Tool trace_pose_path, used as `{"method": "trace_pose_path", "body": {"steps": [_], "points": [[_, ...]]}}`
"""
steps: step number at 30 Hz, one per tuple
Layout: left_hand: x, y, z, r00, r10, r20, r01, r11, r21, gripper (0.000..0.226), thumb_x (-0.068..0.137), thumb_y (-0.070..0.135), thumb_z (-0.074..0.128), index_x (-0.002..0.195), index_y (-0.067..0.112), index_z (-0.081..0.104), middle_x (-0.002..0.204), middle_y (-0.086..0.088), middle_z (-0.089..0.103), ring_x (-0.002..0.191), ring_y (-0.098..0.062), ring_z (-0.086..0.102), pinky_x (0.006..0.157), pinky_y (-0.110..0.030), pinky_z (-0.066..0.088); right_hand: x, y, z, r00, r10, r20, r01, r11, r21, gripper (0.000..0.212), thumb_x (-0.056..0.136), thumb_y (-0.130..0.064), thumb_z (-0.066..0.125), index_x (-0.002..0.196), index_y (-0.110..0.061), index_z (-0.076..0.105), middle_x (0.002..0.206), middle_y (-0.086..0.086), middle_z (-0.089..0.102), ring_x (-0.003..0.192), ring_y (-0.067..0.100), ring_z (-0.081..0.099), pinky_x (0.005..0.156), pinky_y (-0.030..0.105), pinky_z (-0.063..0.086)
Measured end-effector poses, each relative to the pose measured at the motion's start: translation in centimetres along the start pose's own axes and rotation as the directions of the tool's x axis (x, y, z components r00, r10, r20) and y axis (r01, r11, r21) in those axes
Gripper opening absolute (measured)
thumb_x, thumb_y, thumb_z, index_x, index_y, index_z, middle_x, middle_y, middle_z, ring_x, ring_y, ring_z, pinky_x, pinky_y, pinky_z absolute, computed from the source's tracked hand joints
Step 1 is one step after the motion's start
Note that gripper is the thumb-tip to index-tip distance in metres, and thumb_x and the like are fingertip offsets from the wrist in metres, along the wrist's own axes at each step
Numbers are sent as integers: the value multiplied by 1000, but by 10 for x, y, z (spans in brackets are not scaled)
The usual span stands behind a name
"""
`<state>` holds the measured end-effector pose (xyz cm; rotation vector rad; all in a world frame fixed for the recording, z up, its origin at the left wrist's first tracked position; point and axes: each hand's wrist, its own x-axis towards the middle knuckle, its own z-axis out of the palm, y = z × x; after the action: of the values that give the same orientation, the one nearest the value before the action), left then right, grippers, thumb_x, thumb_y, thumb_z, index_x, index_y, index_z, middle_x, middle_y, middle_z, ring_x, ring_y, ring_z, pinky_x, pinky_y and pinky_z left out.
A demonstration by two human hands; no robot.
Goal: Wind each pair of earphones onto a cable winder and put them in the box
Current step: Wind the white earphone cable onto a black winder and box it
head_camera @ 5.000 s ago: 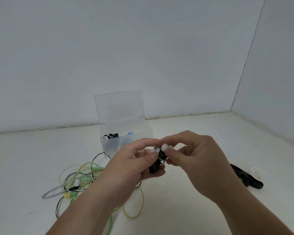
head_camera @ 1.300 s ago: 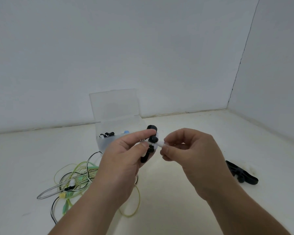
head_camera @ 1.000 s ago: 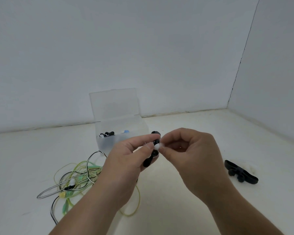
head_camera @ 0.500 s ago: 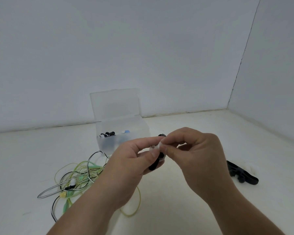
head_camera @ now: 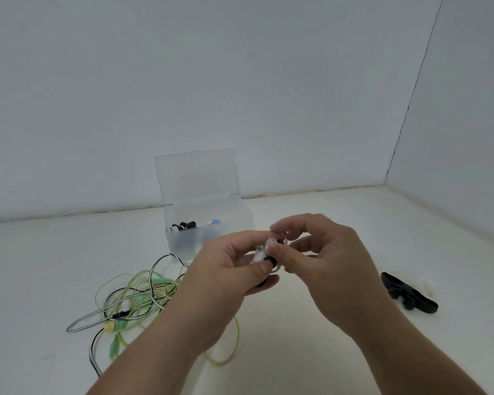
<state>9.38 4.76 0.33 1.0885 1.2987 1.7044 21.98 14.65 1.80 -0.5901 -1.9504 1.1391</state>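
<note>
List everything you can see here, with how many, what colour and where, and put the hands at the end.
Storage box: one, clear plastic, lid open and upright, at the back centre of the white surface.
Wound earphones in the box: number unclear, black and white with a blue bit, against its front wall.
Loose earphone cables: a tangled pile, green, yellow and black-and-white striped, on the surface at left, in front of the box.
Spare cable winder: one, black, lying on the surface at right.
Held cable winder with earphones: one, black winder with white earbuds, pinched between both hands at centre.
Left hand: gripping the winder from below.
Right hand: fingertips pinching a white earbud at the winder.
</note>
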Motion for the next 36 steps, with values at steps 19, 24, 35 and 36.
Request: {"method": "trace_pose_path", "body": {"steps": [19, 24, 35, 36], "points": [[1, 0, 4, 972, 197, -131, -165, 960, 225, 12, 99, 15, 54, 91, 6, 58, 61, 5, 65, 54, -5, 53, 53, -13, 39, -4, 2, 7, 1000, -29, 11, 29, 997, -72, 18, 84, -27, 75, 89, -41, 66, 101, -13, 65, 80, 6, 69, 72, 36, 59], [4, 0, 4, 977, 114, -182, -99, 991, 90, 17, 92, 26, 68, 85, 11, 63, 79, -16, 72, 70, -24, 61, 71, -39, 46, -7, 0, 8, 994, -71, 77, 76, 995, -66, 22, 89, -16, 70, 87, -38, 64, 103, -14, 57, 86, 4, 65, 70, 22, 55], [3, 4, 2, 979, 15, -202, -34, 995, -92, 25, 76, 24, 64, 84, 0, 63, 75, -16, 66, 60, -21, 57, 50, -25, 43, -7, -1, 11, 988, -106, 113, 110, 993, -33, 18, 88, -16, 72, 88, -33, 68, 100, -14, 53, 86, 8, 62, 73, 24, 55], [4, 3, 2, 974, 18, -228, -42, 994, -100, 24, 77, 23, 65, 84, 0, 63, 74, -16, 66, 60, -22, 57, 51, -25, 43, -7, -2, 12, 988, -98, 123, 101, 995, -17, 14, 84, -24, 75, 91, -34, 69, 101, -15, 54, 89, 8, 63, 76, 24, 55]]}}
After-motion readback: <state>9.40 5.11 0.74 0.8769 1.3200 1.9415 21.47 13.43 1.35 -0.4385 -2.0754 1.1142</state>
